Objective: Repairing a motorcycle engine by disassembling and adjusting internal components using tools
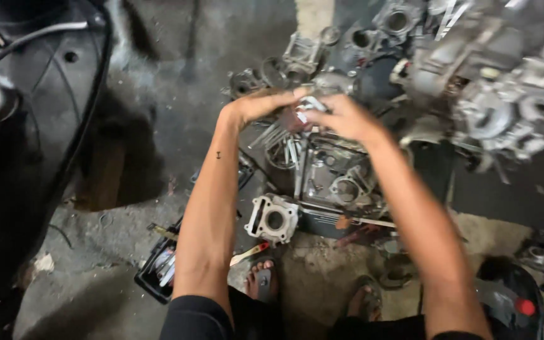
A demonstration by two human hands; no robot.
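Both bare hands meet in the upper middle of the frame over a heap of grey engine parts. The left hand (pixel 260 104) reaches in from the left with its fingers stretched flat and pressed together. The right hand (pixel 342 117) comes from the right with its fingers curled. Between their fingertips sits a small silvery metal part with a reddish patch (pixel 301 113); both hands appear to pinch it, though motion blur hides exactly how the fingers close on it.

Directly under the hands lies a bundle of thin steel rods and spanners (pixel 283 143), and just below that a dark grey cast engine casing with round bores (pixel 338 179). At lower centre a pale aluminium cylinder block with one round bore (pixel 273 217) stands on the concrete floor (pixel 102 252), beside a black plastic tray of small tools (pixel 157 267) at lower left. A pile of silver-grey engine housings (pixel 492 82) fills the upper right.

In my judgement, handling so small a piece well means keeping it over the casing, so a slip lands it somewhere visible and not among the scrap. A firm fingertip hold from both sides, with the wrists steady and clear of the rods below, should keep it from twisting loose.
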